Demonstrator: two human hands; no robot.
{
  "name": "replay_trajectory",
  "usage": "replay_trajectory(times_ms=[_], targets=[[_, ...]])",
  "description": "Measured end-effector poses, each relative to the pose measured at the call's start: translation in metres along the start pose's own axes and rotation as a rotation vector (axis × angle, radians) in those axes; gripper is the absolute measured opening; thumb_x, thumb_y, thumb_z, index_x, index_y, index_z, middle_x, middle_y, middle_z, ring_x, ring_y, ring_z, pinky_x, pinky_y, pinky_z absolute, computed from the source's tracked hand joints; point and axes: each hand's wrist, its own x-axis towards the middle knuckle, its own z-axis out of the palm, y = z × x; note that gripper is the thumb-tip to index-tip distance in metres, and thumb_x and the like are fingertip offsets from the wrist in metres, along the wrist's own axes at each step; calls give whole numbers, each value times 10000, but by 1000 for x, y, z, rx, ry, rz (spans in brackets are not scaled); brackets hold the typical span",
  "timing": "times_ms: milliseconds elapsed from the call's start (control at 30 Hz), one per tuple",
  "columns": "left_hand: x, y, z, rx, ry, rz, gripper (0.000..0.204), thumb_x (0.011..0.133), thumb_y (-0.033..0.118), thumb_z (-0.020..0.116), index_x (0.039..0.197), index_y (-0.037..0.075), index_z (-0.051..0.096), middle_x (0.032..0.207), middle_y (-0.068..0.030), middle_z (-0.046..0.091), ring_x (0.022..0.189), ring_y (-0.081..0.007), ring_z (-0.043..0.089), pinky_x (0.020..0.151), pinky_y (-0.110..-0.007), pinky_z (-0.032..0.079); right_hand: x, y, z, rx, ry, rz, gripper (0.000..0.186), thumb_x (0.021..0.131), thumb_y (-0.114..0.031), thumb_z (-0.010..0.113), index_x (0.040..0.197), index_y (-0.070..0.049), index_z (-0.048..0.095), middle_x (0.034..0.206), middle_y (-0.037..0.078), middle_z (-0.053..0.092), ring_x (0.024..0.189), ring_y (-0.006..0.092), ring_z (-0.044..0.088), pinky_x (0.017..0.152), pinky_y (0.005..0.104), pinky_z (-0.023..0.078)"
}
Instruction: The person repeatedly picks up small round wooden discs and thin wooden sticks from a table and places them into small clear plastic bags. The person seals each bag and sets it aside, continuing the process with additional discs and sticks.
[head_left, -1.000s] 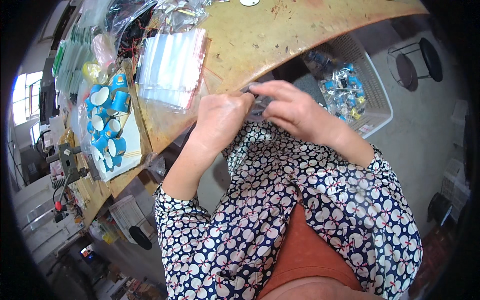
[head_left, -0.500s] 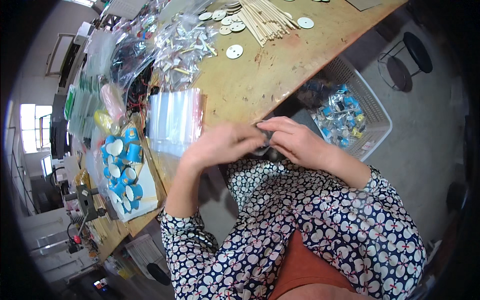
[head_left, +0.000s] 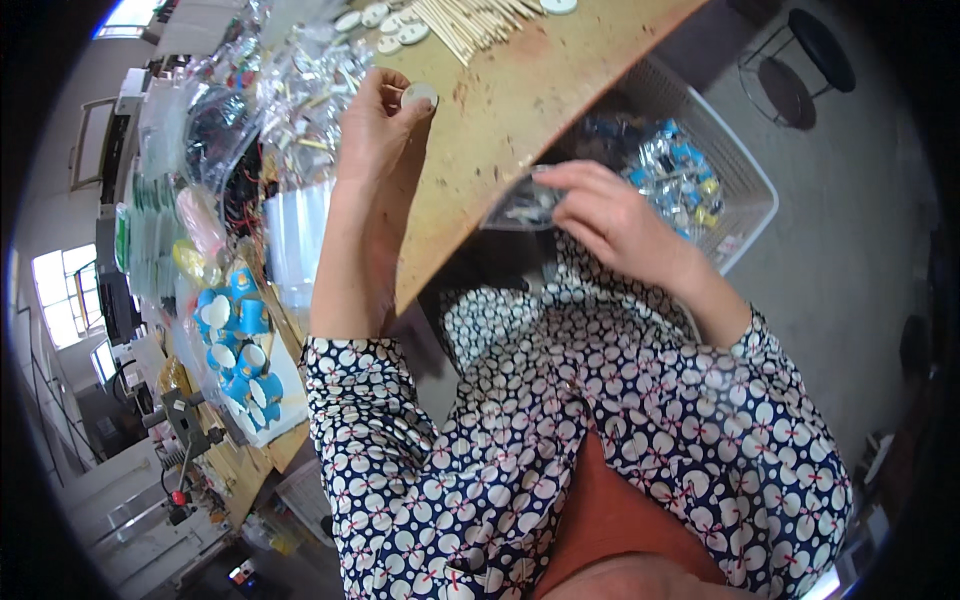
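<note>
Over the tabletop, my left hand is closed with thumb and fingertips on the edge of a small round whitish disc. Whether the disc is lifted off the wood I cannot tell. At the table's near edge, my right hand pinches the rim of a clear plastic bag between thumb and fingers. Small parts show inside the bag, too blurred to name. More discs lie at the far side, beside a pile of thin wooden sticks.
Clear packets and flat plastic bags cover the table's left side. Blue paper cups stand further left. A white plastic basket holding packed blue items sits right of the table. A black stool stands beyond it.
My left hand has moved from beside the right hand, forward and left to the disc. My right hand still grips the bag, which now shows more. The view has shifted.
</note>
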Motion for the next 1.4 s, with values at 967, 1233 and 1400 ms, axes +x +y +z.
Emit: replay_trajectory(times_ms=[967, 1233, 1400], targets=[[-3, 73, 23, 91, 38, 75, 333, 911, 296, 742, 1022, -8, 666, 812, -136, 725, 745, -209, 714, 659, -338, 546, -4, -9, -2, -11, -87, 29, 111, 887, -37, 701, 934, 31, 627, 1217, 196, 659, 1154, 386, 617, 964, 431, 536], [87, 41, 41, 461, -110, -118, 555, 845, 477, 701, 910, -75, 711, 899, -291, 737, 882, -421, 735, 847, -464, 576, -19, 0, -4, -15, -70, 88, 103, 902, -51, 688, 936, 26, 628, 1231, 200, 653, 1174, 386, 606, 973, 437, 532], [87, 37, 24, -63, -220, -304, 409, 966, 362, 690, 784, -3, 662, 670, -97, 692, 568, -156, 687, 522, -277, 514, -20, 1, -8, -31, -46, 78, 98, 900, -50, 686, 932, 23, 631, 1224, 199, 653, 1167, 384, 605, 975, 439, 529]])
